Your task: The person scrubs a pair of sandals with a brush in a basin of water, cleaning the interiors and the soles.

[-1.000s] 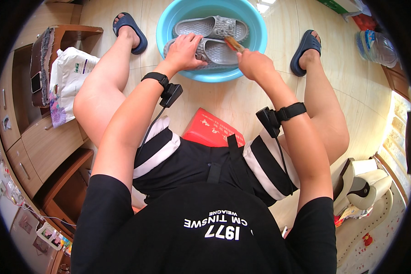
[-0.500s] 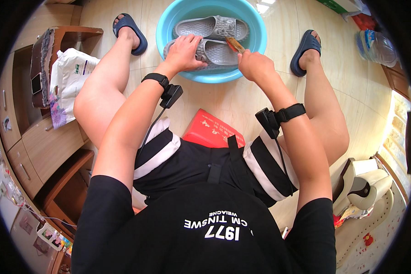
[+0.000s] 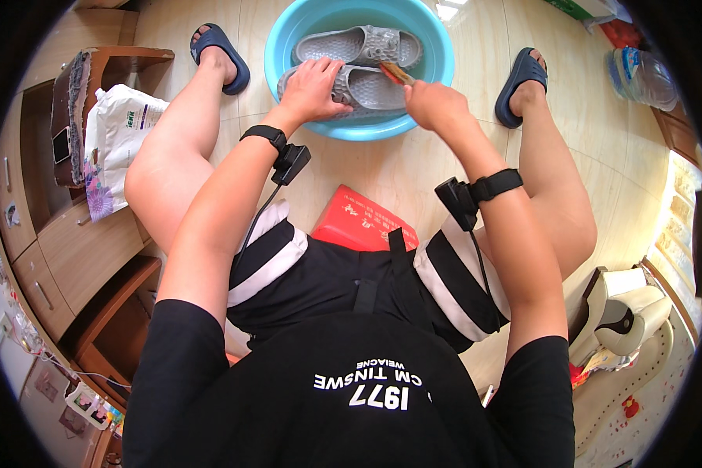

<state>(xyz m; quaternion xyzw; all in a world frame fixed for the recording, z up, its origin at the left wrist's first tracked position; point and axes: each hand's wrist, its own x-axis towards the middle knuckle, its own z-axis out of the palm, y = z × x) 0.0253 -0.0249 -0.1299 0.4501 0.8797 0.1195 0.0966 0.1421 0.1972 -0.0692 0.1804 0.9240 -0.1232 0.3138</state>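
Two grey slippers lie side by side in water inside a light-blue basin (image 3: pixel 274 74) on the floor before me. My left hand (image 3: pixel 313 90) grips the nearer slipper (image 3: pixel 376 88) at its left part, thumb toward me and fingers over the far side. In my right hand (image 3: pixel 438 105) is a wooden brush (image 3: pixel 398 73), closed round its handle. The brush head lies over the right end of the nearer slipper, beside the farther slipper (image 3: pixel 343 48). Whether its bristles touch the slipper cannot be made out.
A red box (image 3: pixel 359 220) sits on the floor between my legs. To the left, a white bag (image 3: pixel 121 125) leans by wooden drawers (image 3: pixel 86 238). At right are a large clear plastic bottle (image 3: pixel 647 82) and a cream sofa (image 3: pixel 632 312). My feet in dark slippers flank the basin.
My right hand and the brush have shifted slightly left and away from me over the slipper. The left hand keeps its hold, almost unmoved.
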